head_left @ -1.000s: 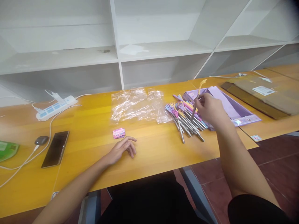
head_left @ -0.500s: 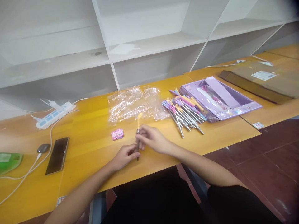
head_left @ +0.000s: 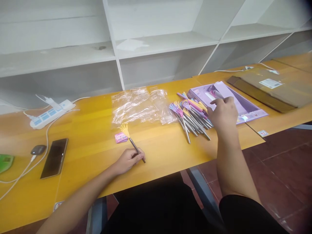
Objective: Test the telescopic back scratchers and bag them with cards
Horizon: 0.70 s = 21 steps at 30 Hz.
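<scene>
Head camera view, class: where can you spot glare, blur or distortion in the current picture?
Head view: white glints on the crumpled clear plastic bags and highlights on the silvery metal rods; head view, right: the flat brown cardboard box looks soft; head view, top: the white shelving leans, with a dark upper-right corner.

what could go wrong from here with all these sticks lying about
The right hand is close beside the loose pile of sticks, so a brush might set some rolling, perhaps towards the table's near edge.

The yellow head of the stick in the left hand is right by the pink cards; a small swing could knock them askew.
</scene>
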Motion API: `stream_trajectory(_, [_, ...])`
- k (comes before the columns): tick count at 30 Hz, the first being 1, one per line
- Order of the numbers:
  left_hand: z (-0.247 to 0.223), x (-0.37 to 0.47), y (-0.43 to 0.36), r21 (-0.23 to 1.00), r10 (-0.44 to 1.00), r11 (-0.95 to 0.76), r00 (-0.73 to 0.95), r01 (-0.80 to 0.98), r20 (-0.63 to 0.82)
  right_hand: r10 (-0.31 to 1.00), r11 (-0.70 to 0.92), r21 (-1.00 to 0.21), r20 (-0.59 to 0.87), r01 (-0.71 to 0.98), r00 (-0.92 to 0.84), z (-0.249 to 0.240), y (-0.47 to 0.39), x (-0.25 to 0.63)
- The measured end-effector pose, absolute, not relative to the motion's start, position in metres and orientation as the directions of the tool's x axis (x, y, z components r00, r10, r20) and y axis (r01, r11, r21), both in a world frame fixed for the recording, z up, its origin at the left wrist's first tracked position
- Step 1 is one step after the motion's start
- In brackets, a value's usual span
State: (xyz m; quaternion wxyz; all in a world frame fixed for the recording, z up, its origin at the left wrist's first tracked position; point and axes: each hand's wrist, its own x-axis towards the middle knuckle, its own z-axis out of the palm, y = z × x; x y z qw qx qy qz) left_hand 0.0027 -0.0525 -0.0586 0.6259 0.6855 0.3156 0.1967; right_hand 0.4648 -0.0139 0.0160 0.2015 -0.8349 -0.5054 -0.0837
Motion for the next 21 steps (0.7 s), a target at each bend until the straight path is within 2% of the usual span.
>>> stream_trajectory(5, [-0.059,0.003,-0.053,0.981,0.683,-0.010,0.718,0.193,-0.134,0.866,-0.353,-0.125,0.331,0.927,0.374,-0.021,-0.014,0.503])
stream_trajectory(10, [-0.061,0.001,-0.052,0.979,0.687,-0.002,0.712,0.202,-0.146,0.885,-0.287,-0.069,0.362,0.955,0.292,-0.039,-0.005,0.516])
stream_trajectory(16, [-0.060,0.000,-0.050,0.978,0.693,0.026,0.702,0.205,-0.166,0.881,-0.225,-0.075,0.410,0.972,0.235,-0.040,0.005,0.517])
stream_trajectory(21, [-0.058,0.001,-0.052,0.985,0.706,0.034,0.693,0.169,-0.143,0.820,-0.234,-0.143,0.503,0.962,0.274,-0.030,0.010,0.514])
